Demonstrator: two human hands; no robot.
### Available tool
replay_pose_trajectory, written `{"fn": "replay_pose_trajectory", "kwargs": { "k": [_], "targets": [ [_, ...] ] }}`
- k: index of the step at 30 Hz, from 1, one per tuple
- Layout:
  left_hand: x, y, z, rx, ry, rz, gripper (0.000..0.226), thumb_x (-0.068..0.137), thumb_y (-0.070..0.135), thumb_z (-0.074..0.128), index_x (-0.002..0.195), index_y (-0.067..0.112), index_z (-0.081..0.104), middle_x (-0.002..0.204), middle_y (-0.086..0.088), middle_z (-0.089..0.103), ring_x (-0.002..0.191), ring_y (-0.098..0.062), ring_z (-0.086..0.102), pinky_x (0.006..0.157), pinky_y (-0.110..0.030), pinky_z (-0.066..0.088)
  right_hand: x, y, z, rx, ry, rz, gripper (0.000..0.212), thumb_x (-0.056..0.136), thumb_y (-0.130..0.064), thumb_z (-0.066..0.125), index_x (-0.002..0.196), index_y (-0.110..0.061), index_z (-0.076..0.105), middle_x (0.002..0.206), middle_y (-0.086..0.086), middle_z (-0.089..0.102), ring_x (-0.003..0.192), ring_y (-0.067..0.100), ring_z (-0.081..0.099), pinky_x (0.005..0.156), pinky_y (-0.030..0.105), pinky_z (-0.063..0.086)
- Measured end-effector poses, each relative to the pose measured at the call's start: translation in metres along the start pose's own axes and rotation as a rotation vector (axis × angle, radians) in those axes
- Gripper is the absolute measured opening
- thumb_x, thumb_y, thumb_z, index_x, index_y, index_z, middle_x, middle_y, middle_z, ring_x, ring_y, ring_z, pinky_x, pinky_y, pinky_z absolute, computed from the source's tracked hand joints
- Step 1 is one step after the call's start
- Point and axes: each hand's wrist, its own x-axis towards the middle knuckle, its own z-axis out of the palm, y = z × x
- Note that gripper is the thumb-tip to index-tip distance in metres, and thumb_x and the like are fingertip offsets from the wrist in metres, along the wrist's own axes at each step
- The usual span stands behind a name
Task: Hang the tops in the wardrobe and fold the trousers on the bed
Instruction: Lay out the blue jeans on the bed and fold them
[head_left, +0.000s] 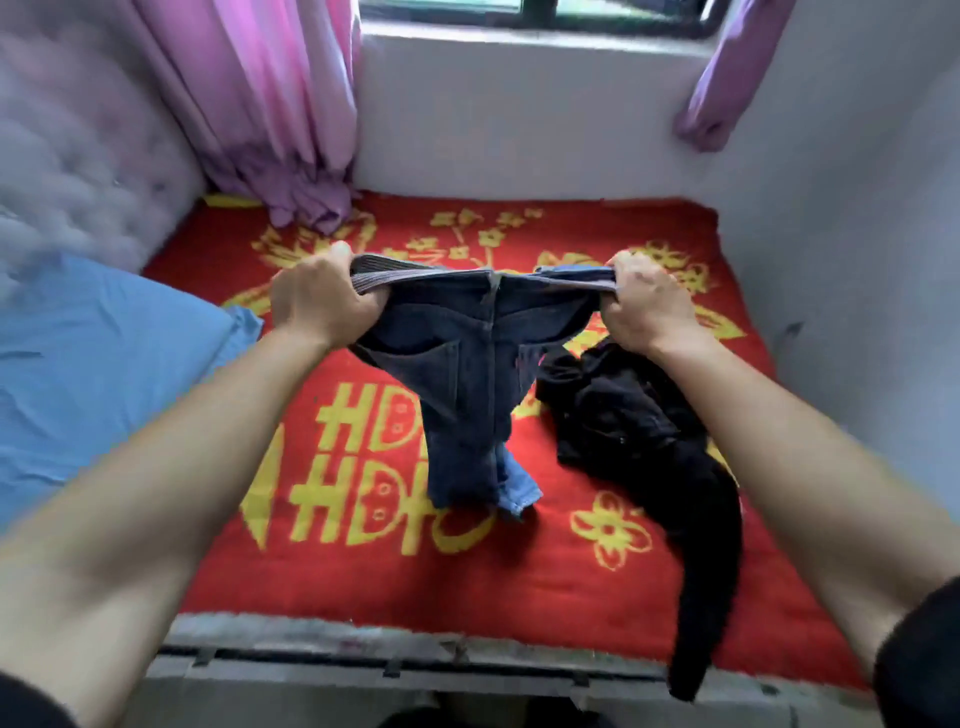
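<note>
The jeans (467, 374) show only their back, and their lower legs crumple together at six o'clock, so the hems cannot be told apart. At four o'clock the black garment (634, 415) is too dark to tell its kind. The top edge cuts the window (519, 13) at twelve o'clock; the headboard (67, 171) at ten o'clock is blurred.

The jeans (457, 364) at frame centre are dark, matt denim with a ribbed waistband. Under them, the red blanket (467, 571) looks plush and fuzzy. The black garment (639, 426) at right is soft, dull cloth; the pillow (93, 364) at left is smooth blue cotton.
</note>
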Motion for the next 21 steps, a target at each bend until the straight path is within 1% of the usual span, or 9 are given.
{"fn": "replay_pose_trajectory", "kwargs": {
  "k": [2,4,7,9,12,14,15,17,21],
  "targets": [
    [0.022,0.005,-0.058,-0.04,0.152,0.101,0.057,0.071,0.063,0.051,0.096,0.012,0.059,0.09,-0.023,0.069,0.087,-0.045,0.066,0.072,-0.043,0.048,0.017,-0.021,-0.068,-0.036,0.16,-0.017,0.026,0.09,-0.017,0.049,0.111,-0.003,0.055,0.113,0.026,0.059,0.103,0.047,0.059,0.084,0.049,0.047],
    [0.043,0.011,-0.111,-0.073,0.262,0.166,0.058,0.079,0.063,0.057,0.099,0.009,0.058,0.09,-0.025,0.067,0.086,-0.047,0.064,0.07,-0.043,0.045,0.025,-0.04,-0.13,-0.094,0.275,-0.027,0.03,0.088,-0.018,0.049,0.112,0.0,0.055,0.113,0.028,0.058,0.101,0.05,0.059,0.083,0.051,0.048],
    [0.07,0.028,-0.173,-0.056,0.352,0.215,0.047,0.091,0.046,0.056,0.107,0.002,0.053,0.096,-0.029,0.063,0.087,-0.047,0.061,0.066,-0.042,0.035,0.022,-0.061,-0.208,-0.175,0.489,-0.033,0.039,0.083,-0.028,0.046,0.109,-0.001,0.055,0.108,0.029,0.06,0.096,0.049,0.059,0.076,0.049,0.048],
    [0.075,0.038,-0.208,-0.07,0.406,0.217,0.036,0.091,0.032,0.054,0.109,0.001,0.051,0.096,-0.026,0.061,0.086,-0.043,0.059,0.066,-0.04,0.031,0.009,-0.076,-0.247,-0.194,0.591,0.007,0.043,0.08,-0.037,0.045,0.106,-0.004,0.055,0.102,0.026,0.062,0.093,0.047,0.06,0.073,0.046,0.046],
    [0.069,0.049,-0.244,-0.103,0.447,0.21,0.03,0.09,0.026,0.054,0.11,0.003,0.052,0.087,-0.017,0.053,0.077,-0.034,0.048,0.065,-0.038,0.032,-0.017,-0.089,-0.286,-0.252,0.635,0.006,0.064,0.079,-0.068,0.044,0.1,-0.008,0.055,0.087,0.017,0.059,0.082,0.041,0.06,0.07,0.041,0.044],
    [0.059,0.053,-0.257,-0.103,0.457,0.218,0.029,0.089,0.026,0.055,0.109,0.005,0.053,0.085,-0.016,0.054,0.075,-0.031,0.045,0.065,-0.038,0.034,-0.038,-0.092,-0.298,-0.31,0.632,-0.023,0.086,0.075,-0.091,0.036,0.095,-0.01,0.055,0.078,0.01,0.055,0.071,0.033,0.056,0.068,0.039,0.048],
    [0.053,0.055,-0.261,-0.098,0.464,0.228,0.028,0.089,0.025,0.055,0.108,0.005,0.054,0.085,-0.016,0.055,0.075,-0.032,0.047,0.065,-0.038,0.035,-0.048,-0.092,-0.303,-0.325,0.629,-0.016,0.093,0.072,-0.097,0.031,0.095,-0.011,0.057,0.077,0.008,0.056,0.068,0.03,0.053,0.067,0.038,0.049],
    [0.036,0.059,-0.272,-0.076,0.466,0.228,0.028,0.089,0.026,0.056,0.109,0.006,0.055,0.084,-0.015,0.055,0.076,-0.032,0.05,0.066,-0.038,0.035,-0.066,-0.092,-0.313,-0.329,0.624,0.026,0.098,0.071,-0.099,0.027,0.096,-0.01,0.06,0.078,0.009,0.058,0.069,0.029,0.053,0.066,0.037,0.048],
    [-0.008,0.065,-0.297,-0.059,0.498,0.225,0.034,0.087,0.02,0.055,0.12,0.009,0.056,0.099,-0.02,0.065,0.092,-0.04,0.061,0.069,-0.039,0.037,-0.107,-0.092,-0.33,-0.209,0.651,0.05,0.089,0.079,-0.09,0.041,0.107,-0.008,0.061,0.092,0.013,0.062,0.085,0.035,0.061,0.073,0.041,0.048]
  ]
}}
